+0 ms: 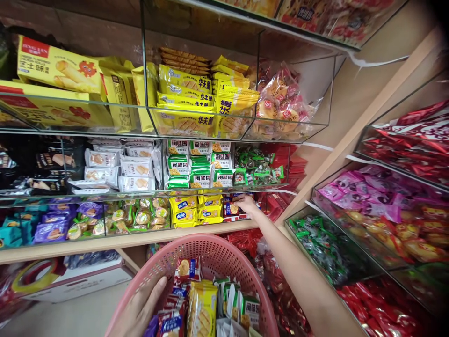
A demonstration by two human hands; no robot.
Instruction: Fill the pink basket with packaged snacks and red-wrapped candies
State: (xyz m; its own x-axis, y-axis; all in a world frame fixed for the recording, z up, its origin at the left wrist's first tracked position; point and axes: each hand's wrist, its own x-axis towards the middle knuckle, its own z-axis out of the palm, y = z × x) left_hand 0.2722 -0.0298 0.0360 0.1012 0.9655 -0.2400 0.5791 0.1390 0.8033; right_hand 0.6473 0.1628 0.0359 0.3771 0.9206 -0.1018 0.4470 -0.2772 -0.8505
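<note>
My right hand (246, 206) reaches into the lowest compartment of the shelf, its fingers bent over a red and blue biscuit packet (230, 209). The fingertips are partly hidden among the packets. Below stands a pink perforated basket (242, 262). At its left side my left hand (145, 304) lies inside the wall, fingers stretched out and holding nothing visible. In the basket are a yellow waffle packet (202, 309), green and white packets (249, 309), and several red and blue biscuit packets (187, 270). A bit of purple wrapper shows beside my left hand.
Clear-fronted shelves hold yellow waffle packs (185, 119), white packets (136, 166) and yellow packets (184, 210). On the right are bins of pink sweets (365, 192) and green-wrapped sweets (319, 243). A wooden shelf edge (115, 241) runs above a white box (84, 276).
</note>
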